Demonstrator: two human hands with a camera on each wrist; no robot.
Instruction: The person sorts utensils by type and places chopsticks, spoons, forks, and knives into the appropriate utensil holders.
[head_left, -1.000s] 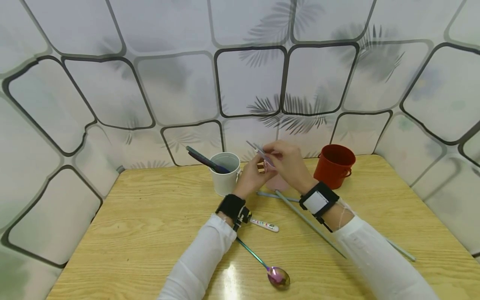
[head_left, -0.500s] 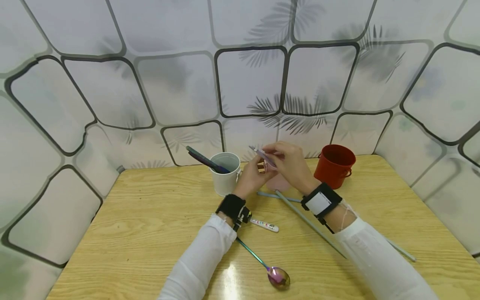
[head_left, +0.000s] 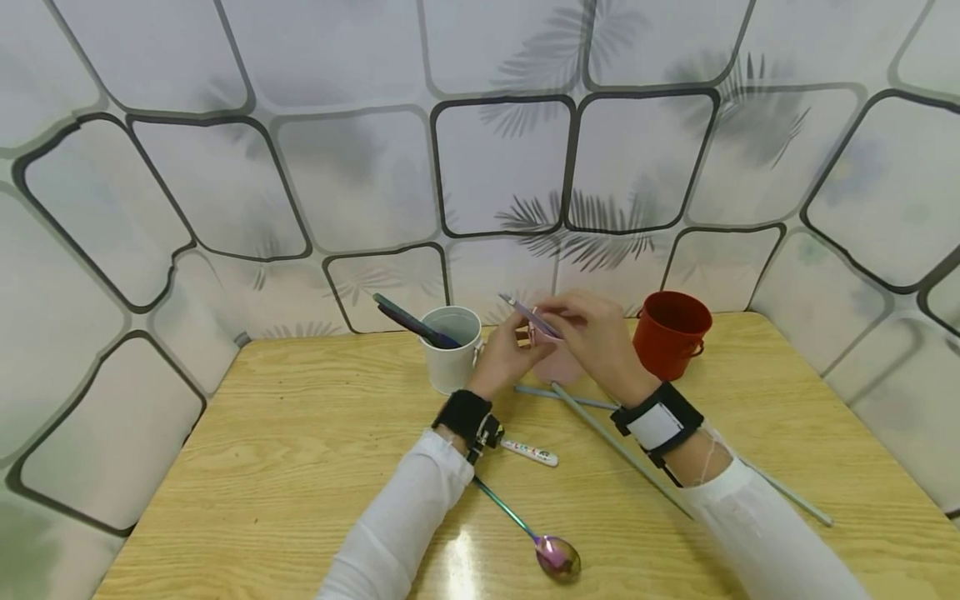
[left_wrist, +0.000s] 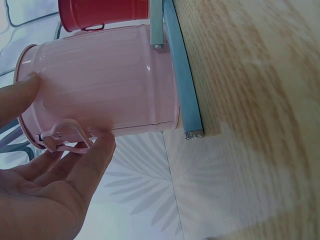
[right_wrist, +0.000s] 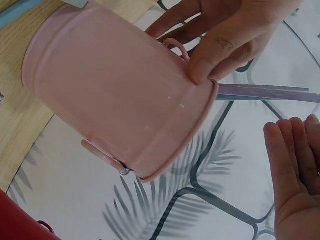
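My left hand grips a pink metal bucket at its rim, with the thumb on one side and fingers by the small looped handle. The bucket stands upright on the table. Slim lavender sticks lean out of its mouth. Beside them is my right hand, its fingers nearly straight and close together, apart from the sticks in the right wrist view. Two long blue-grey sticks with crimped ends lie against the bucket's base.
A white bucket with dark, long-handled items stands on the left, a red bucket on the right. Nearer lie a white marker, a rainbow-coloured spoon and another thin stick. A patterned wall rises behind.
My right hand has moved a little right and down, away from the lavender sticks, which now lean in the pink bucket. The left hand has stayed on the bucket.
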